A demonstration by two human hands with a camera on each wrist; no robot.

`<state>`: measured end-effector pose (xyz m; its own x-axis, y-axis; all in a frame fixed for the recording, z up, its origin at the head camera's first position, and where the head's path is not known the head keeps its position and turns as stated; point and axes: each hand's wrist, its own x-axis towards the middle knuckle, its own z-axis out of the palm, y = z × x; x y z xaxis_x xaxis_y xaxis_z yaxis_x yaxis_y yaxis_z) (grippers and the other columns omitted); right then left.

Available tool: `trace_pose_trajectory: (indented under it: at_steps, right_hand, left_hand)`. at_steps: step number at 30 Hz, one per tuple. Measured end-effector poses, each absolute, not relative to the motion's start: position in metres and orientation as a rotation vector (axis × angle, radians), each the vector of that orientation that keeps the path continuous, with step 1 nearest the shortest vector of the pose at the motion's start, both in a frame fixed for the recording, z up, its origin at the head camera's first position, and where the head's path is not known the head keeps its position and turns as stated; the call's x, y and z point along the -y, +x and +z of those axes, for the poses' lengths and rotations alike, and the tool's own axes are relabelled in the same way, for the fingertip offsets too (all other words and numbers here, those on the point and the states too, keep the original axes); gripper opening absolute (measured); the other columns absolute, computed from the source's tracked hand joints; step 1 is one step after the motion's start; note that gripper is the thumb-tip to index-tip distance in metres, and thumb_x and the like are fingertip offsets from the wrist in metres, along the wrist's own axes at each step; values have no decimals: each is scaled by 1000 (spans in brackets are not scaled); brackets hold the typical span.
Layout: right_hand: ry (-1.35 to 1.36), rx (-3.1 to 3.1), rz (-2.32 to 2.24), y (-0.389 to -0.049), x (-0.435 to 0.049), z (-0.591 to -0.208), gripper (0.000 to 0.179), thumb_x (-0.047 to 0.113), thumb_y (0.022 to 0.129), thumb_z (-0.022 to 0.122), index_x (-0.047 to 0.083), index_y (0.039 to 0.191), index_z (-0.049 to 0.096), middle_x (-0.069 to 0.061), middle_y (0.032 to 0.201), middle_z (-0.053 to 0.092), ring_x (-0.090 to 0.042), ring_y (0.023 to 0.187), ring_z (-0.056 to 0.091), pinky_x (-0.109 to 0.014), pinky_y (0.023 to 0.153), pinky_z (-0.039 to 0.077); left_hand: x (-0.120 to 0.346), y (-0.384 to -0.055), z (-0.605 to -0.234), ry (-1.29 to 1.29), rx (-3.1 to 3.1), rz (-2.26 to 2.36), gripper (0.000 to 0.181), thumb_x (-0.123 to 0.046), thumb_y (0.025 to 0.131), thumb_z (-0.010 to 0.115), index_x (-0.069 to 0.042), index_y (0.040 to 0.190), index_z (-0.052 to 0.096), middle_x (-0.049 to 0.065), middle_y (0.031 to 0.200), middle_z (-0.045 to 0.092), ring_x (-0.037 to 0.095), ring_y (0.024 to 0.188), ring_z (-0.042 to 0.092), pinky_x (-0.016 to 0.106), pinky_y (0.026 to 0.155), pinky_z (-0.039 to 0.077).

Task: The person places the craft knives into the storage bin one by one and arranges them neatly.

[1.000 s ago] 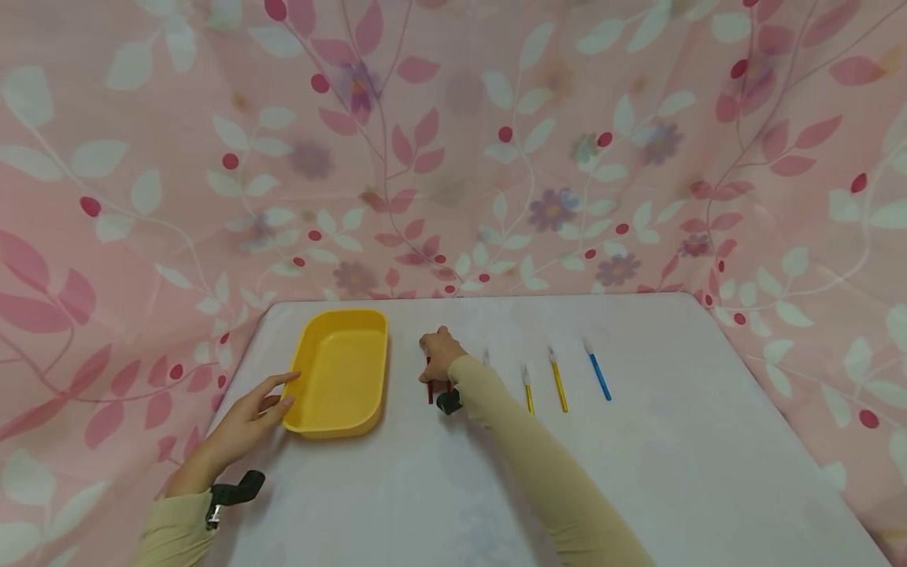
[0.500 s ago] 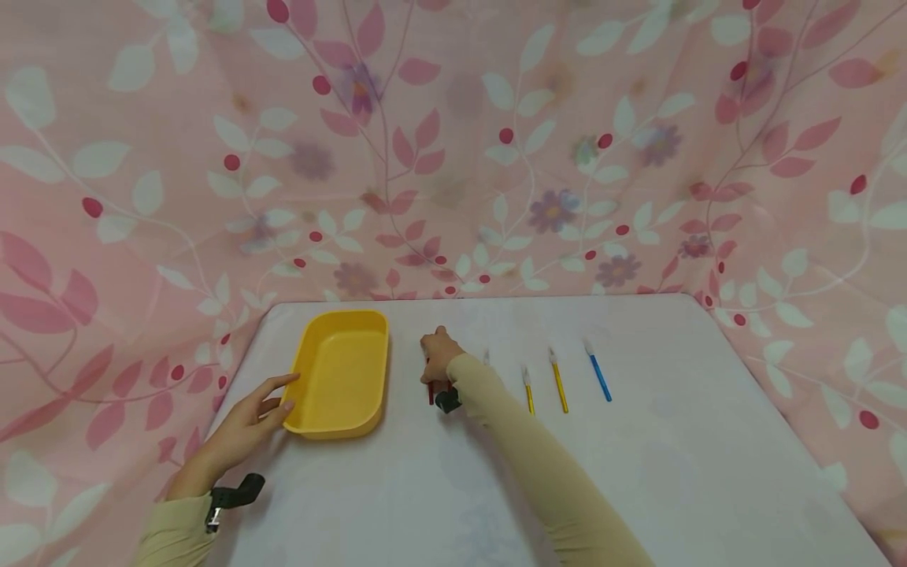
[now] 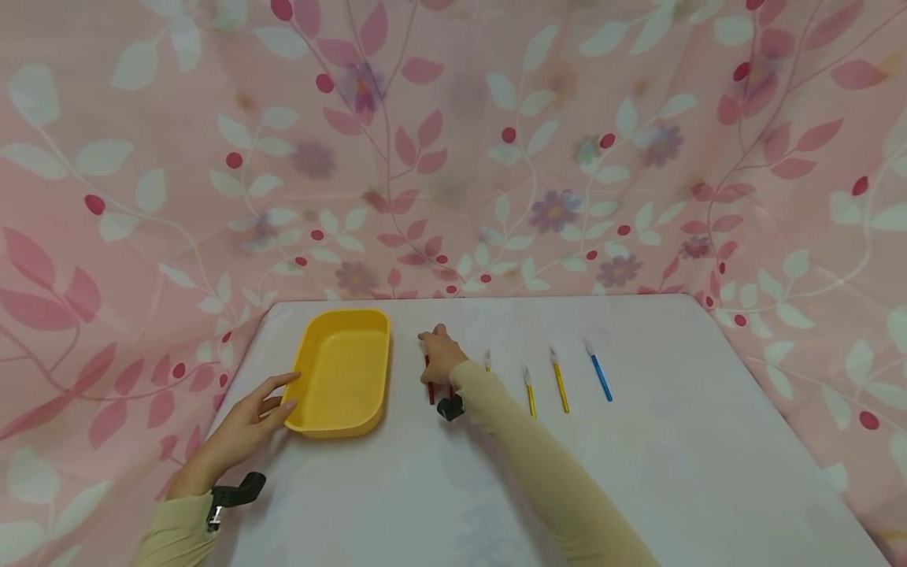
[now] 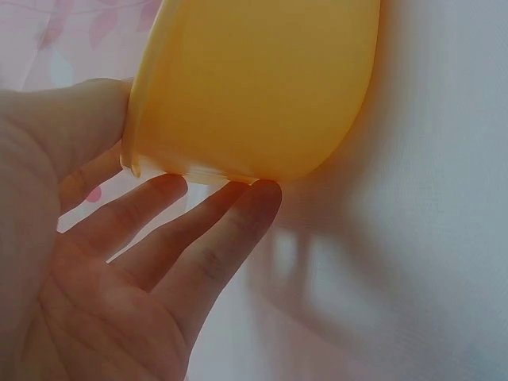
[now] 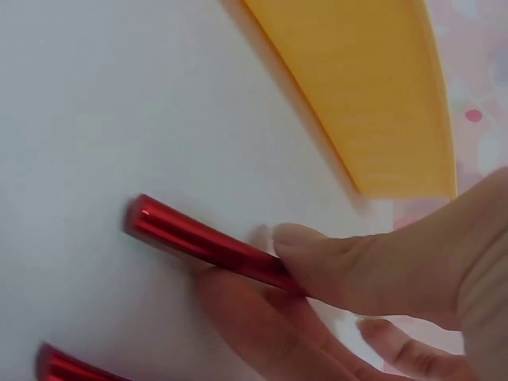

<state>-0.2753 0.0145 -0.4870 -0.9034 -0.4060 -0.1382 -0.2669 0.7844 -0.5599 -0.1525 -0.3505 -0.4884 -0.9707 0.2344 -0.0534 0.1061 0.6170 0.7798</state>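
Note:
My right hand (image 3: 441,358) pinches a slim pen-like tool with a shiny red barrel (image 5: 202,242) between thumb and fingers, low over the white table. Its far end is hidden in the hand. Beside it lies a second red pen-like tool (image 5: 67,367), mostly covered by the hand in the head view. At the left, my left hand (image 3: 251,413) holds the near left side of a yellow tray (image 3: 386,370). The thumb (image 4: 87,119) comes over the rim, and the other fingertips (image 4: 266,198) touch the outer wall.
Right of the right hand lie several similar tools with pale tips: a partly covered yellow one (image 3: 487,362), a short yellow one (image 3: 530,398), a longer yellow one (image 3: 560,386) and a blue one (image 3: 600,378). A pink floral cloth (image 3: 453,197) hangs behind the table.
The right hand has shifted only slightly, and more of the red tool shows beside it. The left hand stays at the tray, which has not visibly moved.

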Motion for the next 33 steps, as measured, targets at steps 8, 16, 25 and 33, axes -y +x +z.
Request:
trace_pose_trajectory:
  at_steps: [8, 16, 25, 33]
  right_hand:
    - [-533, -2693, -1028, -271, -23, -484, 86, 4, 84, 94, 1, 159, 52, -20, 141, 51, -27, 111, 59, -36, 94, 60]
    - [-541, -2399, -1482, -263, -26, -461, 84, -10, 88, 86, -1, 161, 46, -24, 144, 46, -30, 72, 76, -38, 65, 67]
    - [-544, -2206, -1705, -260, -10, -435, 83, -9, 90, 86, 3, 162, 46, -23, 149, 46, -28, 83, 77, -48, 73, 68]
    - [-511, -2053, -1807, -265, 14, -429, 82, -11, 91, 83, 5, 163, 46, -17, 148, 48, -27, 85, 77, -53, 77, 67]
  left_hand:
    - [350, -153, -489, 294, -2696, 1290, 58, -32, 113, 65, -12, 164, 45, 29, 169, 39, 60, 141, 52, 65, 105, 53]
    - [351, -153, -488, 266, -2699, 1294, 62, -37, 113, 64, -14, 166, 43, 26, 172, 35, 60, 143, 50, 63, 106, 52]
    - [352, -153, -487, 285, -2695, 1299, 63, -35, 113, 64, -12, 167, 42, 29, 170, 36, 60, 143, 49, 63, 107, 52]
    - [354, -152, -487, 347, -2664, 1361, 62, -23, 113, 65, -8, 167, 40, 29, 170, 36, 61, 142, 51, 60, 107, 51]
